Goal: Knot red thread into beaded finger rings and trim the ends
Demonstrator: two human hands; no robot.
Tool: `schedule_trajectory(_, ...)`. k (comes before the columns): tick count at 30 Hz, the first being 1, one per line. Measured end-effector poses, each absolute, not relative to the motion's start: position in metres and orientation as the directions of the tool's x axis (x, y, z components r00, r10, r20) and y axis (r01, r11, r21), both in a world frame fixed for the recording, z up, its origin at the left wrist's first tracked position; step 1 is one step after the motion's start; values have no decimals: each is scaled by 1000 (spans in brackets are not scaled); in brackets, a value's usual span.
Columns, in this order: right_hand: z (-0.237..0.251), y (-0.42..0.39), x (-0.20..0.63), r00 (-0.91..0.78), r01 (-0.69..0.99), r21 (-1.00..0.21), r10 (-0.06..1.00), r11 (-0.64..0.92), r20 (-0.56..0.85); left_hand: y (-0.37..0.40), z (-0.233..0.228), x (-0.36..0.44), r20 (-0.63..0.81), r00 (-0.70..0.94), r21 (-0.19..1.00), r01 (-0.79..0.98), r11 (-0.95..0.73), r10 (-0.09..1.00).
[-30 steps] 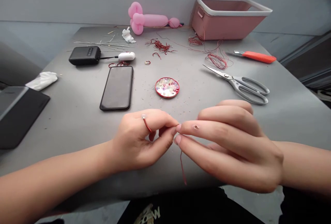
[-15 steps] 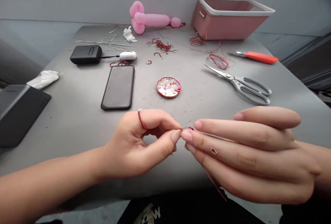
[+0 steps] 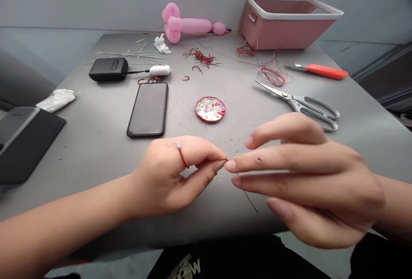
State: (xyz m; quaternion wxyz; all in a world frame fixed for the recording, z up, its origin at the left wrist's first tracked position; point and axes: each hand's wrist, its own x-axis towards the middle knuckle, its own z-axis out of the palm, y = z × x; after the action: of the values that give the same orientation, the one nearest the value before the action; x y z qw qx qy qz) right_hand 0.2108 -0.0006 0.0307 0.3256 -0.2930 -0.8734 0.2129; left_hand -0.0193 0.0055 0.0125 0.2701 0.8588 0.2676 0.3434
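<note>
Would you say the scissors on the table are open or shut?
Shut: the scissors lie flat, blades together in one point.

Hands: 2 — left hand (image 3: 167,176), right hand (image 3: 309,180)
Scissors (image 3: 302,104): 1
Phone (image 3: 148,108): 1
Bead dish (image 3: 210,109): 1
Pink basket (image 3: 286,23): 1
Comb (image 3: 322,71): 1

No text can be read with certainty. Partial pale lettering on the dark garment (image 3: 188,266) at bottom edge remains illegible.

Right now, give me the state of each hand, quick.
Left hand: closed, thumb and forefinger pinching the red thread, which loops over the forefinger.
Right hand: fingers half spread, fingertips meeting the same thread; a firm grip cannot be told.
</note>
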Motion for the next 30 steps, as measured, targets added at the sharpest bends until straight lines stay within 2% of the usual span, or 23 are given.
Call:
schedule_trajectory(2,31,1,207,-617,292,-563,602,773,507,4,9,-20,525,626,507,315,-803,577)
schedule_trajectory(4,27,1,201,-569,273,-651,664,708,484,4,6,-21,589,616,424,316,-849,523)
schedule_trajectory(7,19,2,195,-577,254,-758,723,600,379,5,3,-21,631,614,371,299,-879,475)
schedule_trajectory(10,14,3,193,-589,245,-773,723,586,361,5,2,-21,634,628,337,300,-893,450)
schedule_trajectory(13,13,4,193,-596,258,-759,717,598,362,5,2,-20,620,638,308,335,-890,456)
schedule_trajectory(19,13,1,192,-583,306,-721,721,622,375,-1,4,-18,566,647,358,365,-859,511)
schedule_trajectory(23,12,-5,191,-592,350,-655,700,669,399,-4,1,-15,580,639,340,374,-863,506)
schedule_trajectory(28,9,-13,188,-569,486,-435,652,758,501,-1,-4,-14,613,652,224,397,-890,446)
schedule_trajectory(30,10,-12,188,-581,446,-473,648,760,492,2,-4,-17,639,662,150,392,-908,392)
